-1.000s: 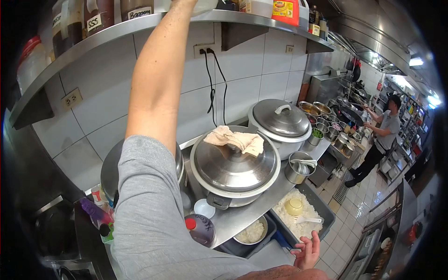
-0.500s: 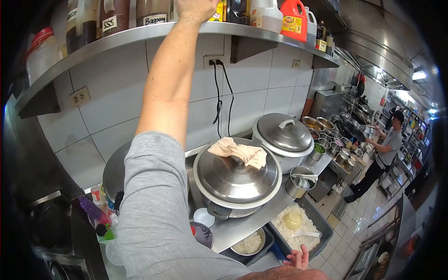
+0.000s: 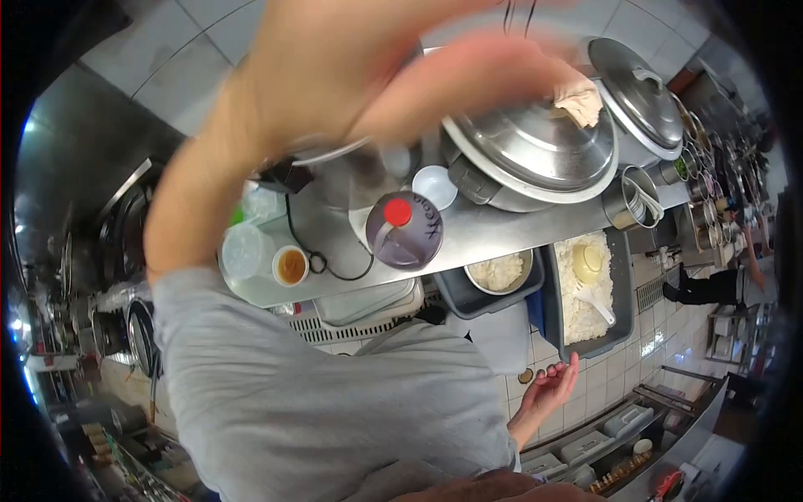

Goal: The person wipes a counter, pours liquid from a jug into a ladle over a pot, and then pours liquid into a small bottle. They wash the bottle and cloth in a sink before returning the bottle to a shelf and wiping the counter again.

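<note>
My left arm sweeps blurred across the top of the view, bent at the elbow. My left hand ends near a beige cloth that lies on a big steel pot lid; the blur hides whether it holds anything. My right hand hangs low over the tiled floor, palm up with fingers apart and nothing in it. It is below a grey tub of rice holding a yellow bowl and a white scoop.
On the steel counter stand a dark bottle with a red cap, a small white bowl, a plastic cup and a cup of brown liquid. A metal bowl of rice sits below the counter edge. A co-worker stands far right.
My left arm has come down from the high shelf and now bends across the pots. The view has tilted down toward the counter and floor. My right hand stays low and open.
</note>
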`<state>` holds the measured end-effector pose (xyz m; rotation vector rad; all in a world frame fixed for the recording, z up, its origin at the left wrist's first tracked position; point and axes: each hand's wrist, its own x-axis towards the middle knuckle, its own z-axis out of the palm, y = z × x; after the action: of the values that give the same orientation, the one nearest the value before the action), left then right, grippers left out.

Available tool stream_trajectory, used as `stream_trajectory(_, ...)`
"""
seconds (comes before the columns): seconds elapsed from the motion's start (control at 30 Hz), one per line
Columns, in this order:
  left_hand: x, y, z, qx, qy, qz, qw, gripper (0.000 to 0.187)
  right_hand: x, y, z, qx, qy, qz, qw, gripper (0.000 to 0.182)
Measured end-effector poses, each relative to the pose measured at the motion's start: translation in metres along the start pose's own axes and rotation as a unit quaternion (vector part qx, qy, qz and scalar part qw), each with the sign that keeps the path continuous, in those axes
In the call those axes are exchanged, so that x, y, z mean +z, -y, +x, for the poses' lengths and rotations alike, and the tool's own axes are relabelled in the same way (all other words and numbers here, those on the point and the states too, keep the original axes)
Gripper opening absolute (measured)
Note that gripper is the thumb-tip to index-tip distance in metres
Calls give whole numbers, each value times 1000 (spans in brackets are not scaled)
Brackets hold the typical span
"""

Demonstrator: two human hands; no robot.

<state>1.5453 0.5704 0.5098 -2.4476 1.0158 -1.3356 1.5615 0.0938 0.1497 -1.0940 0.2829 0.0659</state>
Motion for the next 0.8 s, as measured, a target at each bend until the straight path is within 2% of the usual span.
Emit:
stream_trajectory(0.03, -5, -57, -26, -179, 30, -110, 977, 59, 0, 0, 0, 7, 6, -6, 1000, 41)
stream_trajectory(0.07, 4, -68, -58, -153, -39, -86, 984, 49, 0, 0, -1, 12, 26, -22, 999, 40)
stream_trajectory(0.1, 11, -96, -94, -211, -75, -77, 972, 59, 0, 0, -1, 14, 44, -37, 998, 39)
stream_trajectory(0.17, 38, -169, -163, -446, -175, -115, 870, 64, -5, 2, -1, 12, 59, -59, 996, 38)
stream_trajectory(0.23, 61, -239, -207, -619, -131, -115, 766, 64, -14, 5, -1, 2, 69, -79, 994, 37)
stream_trajectory(0.27, 77, -267, -226, -649, -49, -94, 753, 66, -20, 6, -4, 10, 67, -75, 995, 36)
stream_trajectory(0.3, 96, -287, -238, -669, 29, -73, 739, 71, -23, 6, -3, 11, 67, -65, 996, 34)
stream_trajectory(0.4, 134, -316, -243, -656, 4, -103, 748, 80, -35, 2, -1, 15, 56, -64, 996, 32)
stream_trajectory(0.43, 140, -314, -247, -665, -15, -107, 739, 78, -36, 2, 0, -5, 54, -45, 998, 32)
stream_trajectory(0.47, 145, -311, -250, -672, -32, -114, 731, 76, -38, 1, -2, 14, 52, -47, 997, 30)
stream_trajectory(0.5, 152, -309, -251, -652, -42, -119, 747, 76, -41, -2, -3, 34, 52, -50, 997, 29)
stream_trajectory(0.57, 161, -303, -251, -642, -63, -139, 751, 58, -42, -9, -6, 19, 45, -25, 999, 28)
stream_trajectory(0.6, 165, -300, -250, -624, -72, -140, 766, 58, -40, -10, -9, 38, 46, -41, 997, 28)
stream_trajectory(0.67, 174, -294, -246, -715, -115, -171, 668, 42, -42, -19, -7, 61, 63, -52, 995, 28)
stream_trajectory(0.7, 177, -296, -243, -704, -130, -169, 677, 39, -45, -21, -8, 49, 71, -41, 995, 28)
stream_trajectory(0.77, 181, -300, -227, -733, -187, -188, 627, 39, -39, -22, -8, 81, 106, -78, 988, 29)
stream_trajectory(0.8, 175, -301, -217, -725, -168, -191, 640, 37, -36, -23, -7, 69, 113, -67, 989, 29)
